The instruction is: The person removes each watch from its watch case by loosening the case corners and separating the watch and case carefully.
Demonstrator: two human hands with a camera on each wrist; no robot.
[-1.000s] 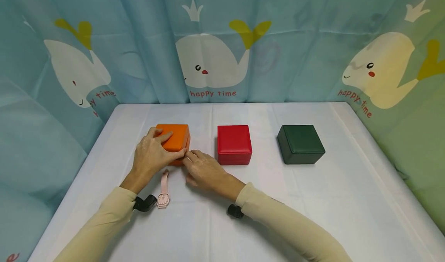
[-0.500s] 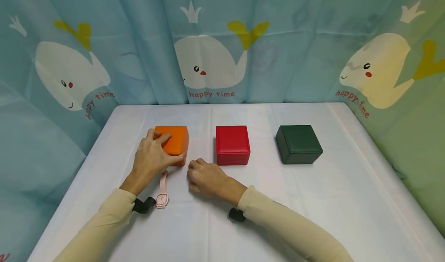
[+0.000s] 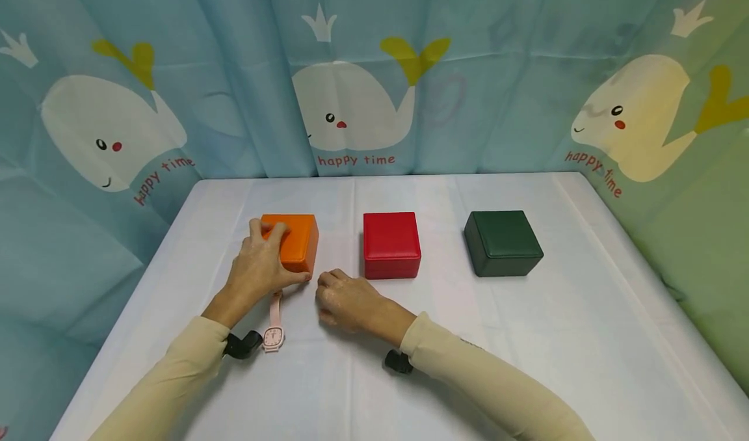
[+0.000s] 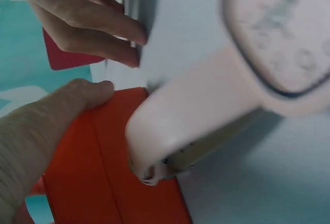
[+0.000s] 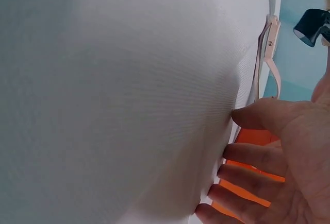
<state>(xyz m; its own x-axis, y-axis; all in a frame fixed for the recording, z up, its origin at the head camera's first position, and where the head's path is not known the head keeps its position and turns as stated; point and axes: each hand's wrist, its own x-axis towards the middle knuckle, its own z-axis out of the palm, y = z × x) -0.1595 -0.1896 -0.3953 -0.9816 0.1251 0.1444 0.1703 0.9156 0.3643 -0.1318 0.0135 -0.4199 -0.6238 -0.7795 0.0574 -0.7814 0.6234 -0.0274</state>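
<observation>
An orange box stands closed at the left of the white table. My left hand grips it, fingers curled over its top left edge and thumb against its front lower corner. In the left wrist view the thumb lies along the orange box. My right hand rests on the cloth just right of the box's front, fingers loosely curled and holding nothing. A pink wristwatch lies flat under my left wrist, its strap reaching toward the box. Its face fills the left wrist view.
A red box stands in the middle and a dark green box to its right, both closed, in one row with the orange one. A blue whale-print curtain encloses the table at the back and on both sides.
My right hand has drawn back from the orange box's front corner and settled on the table. My left hand's fingers have slid toward the box's left edge.
</observation>
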